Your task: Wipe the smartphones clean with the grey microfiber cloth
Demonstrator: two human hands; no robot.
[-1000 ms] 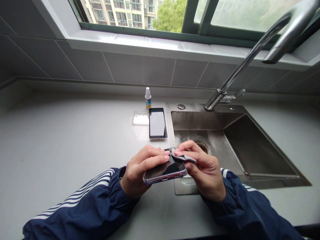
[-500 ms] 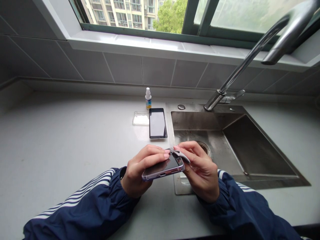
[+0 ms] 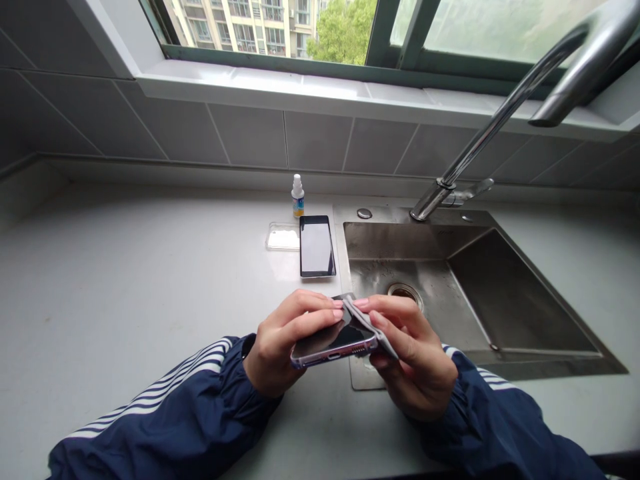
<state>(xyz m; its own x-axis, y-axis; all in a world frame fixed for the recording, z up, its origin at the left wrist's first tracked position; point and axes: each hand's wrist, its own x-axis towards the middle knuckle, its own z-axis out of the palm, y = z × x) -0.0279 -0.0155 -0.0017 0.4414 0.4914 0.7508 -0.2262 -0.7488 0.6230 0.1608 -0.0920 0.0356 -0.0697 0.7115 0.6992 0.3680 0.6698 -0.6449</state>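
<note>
Head view: beyond your hands, on the pale counter (image 3: 150,287), a small white spray bottle (image 3: 298,198) with a blue and yellow label stands upright near the tiled wall (image 3: 250,137). Just in front of it a black-framed slab (image 3: 317,248) lies flat, its screen bright with reflected light, and its left edge hides the right end of a clear case (image 3: 282,237). To your right is a steel sink (image 3: 505,367), its drain (image 3: 406,293) partly hidden by your right hand (image 3: 419,357), which also covers some of the near rim. A chrome faucet (image 3: 505,113) arches up from the back edge, and a window (image 3: 420,40) looks out on a building (image 3: 245,27) and a tree (image 3: 343,30).

The phone (image 3: 336,339) is in the air between your hands, above the counter by the sink's near left corner. Its screen is dark and glossy, streaked with reflections; its lilac-tinted bottom edge faces you, port and speaker holes showing, slanting slightly upward to the right. Your left hand (image 3: 280,341) is clamped on its left side, two fingers across the glass; the thumb is out of sight. Your right fingers are closed on a folded grey cloth (image 3: 363,319), pressing it along the phone's right edge.
</note>
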